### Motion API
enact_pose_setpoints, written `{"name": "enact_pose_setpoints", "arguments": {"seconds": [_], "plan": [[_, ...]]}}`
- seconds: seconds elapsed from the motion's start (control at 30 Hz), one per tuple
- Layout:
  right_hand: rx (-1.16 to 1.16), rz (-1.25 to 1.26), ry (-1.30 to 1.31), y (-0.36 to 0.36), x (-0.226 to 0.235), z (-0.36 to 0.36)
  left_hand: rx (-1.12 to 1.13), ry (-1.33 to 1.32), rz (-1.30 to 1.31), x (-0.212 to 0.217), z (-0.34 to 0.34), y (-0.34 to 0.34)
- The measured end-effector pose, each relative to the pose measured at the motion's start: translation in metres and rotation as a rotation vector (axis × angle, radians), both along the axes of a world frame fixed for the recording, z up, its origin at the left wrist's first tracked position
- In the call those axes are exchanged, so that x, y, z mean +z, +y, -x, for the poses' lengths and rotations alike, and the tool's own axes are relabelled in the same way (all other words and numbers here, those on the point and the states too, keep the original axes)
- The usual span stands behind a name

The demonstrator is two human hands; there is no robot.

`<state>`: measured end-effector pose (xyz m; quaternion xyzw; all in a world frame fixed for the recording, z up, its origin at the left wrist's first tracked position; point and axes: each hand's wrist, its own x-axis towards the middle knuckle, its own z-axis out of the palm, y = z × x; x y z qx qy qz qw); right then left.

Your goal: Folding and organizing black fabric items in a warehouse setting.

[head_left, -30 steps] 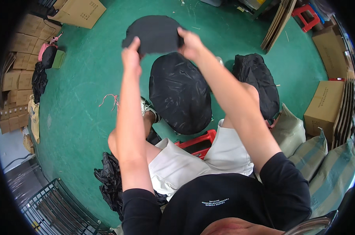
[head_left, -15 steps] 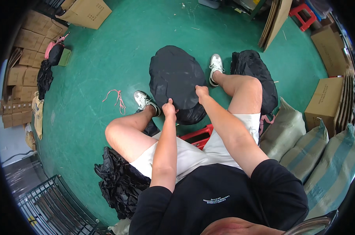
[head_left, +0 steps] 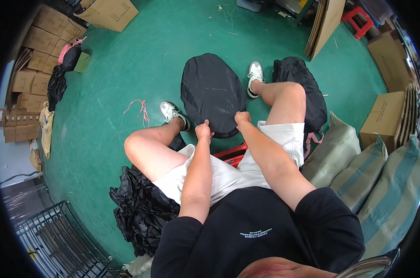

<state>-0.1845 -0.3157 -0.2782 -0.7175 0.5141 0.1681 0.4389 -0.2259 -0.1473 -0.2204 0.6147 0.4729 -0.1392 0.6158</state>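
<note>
A large oval bundle in black fabric or plastic (head_left: 212,90) lies between my feet, its top fairly smooth and flat. My left hand (head_left: 204,130) grips its near left edge with the thumb on top. On the near right edge, my right hand (head_left: 242,119) is closed in the same way. The fingers beneath the edge are hidden. Between my thighs shows part of a red plastic stool (head_left: 232,154). Another black bundle (head_left: 302,88) stands beyond my right knee.
Crumpled black sheeting (head_left: 142,213) lies by my left thigh. Pink string (head_left: 141,111) is on the green floor. Stuffed woven sacks (head_left: 333,150) and a cardboard box (head_left: 381,118) stand at the right. Stacked cartons (head_left: 40,39) line the left; a metal rack (head_left: 68,241) stands near left.
Both hands have moved slightly, the right one nearer to me. The bundle's top now looks narrower and tauter, and the loose dark bulge below its near edge no longer shows.
</note>
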Motion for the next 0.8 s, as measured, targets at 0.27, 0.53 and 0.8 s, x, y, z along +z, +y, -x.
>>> {"name": "enact_pose_setpoints", "arguments": {"seconds": [0.27, 0.53, 0.8], "plan": [[0.191, -0.033, -0.027, 0.026, 0.047, 0.022, -0.021, 0.068, -0.026, -0.009, 0.020, 0.019], [0.383, -0.017, 0.149, 0.019, 0.058, 0.013, -0.073, 0.078, -0.173, -0.017, 0.027, 0.018], [0.582, 0.193, -0.481, -0.021, 0.109, -0.100, -0.190, 0.079, -0.255, -0.013, 0.030, 0.017]]}}
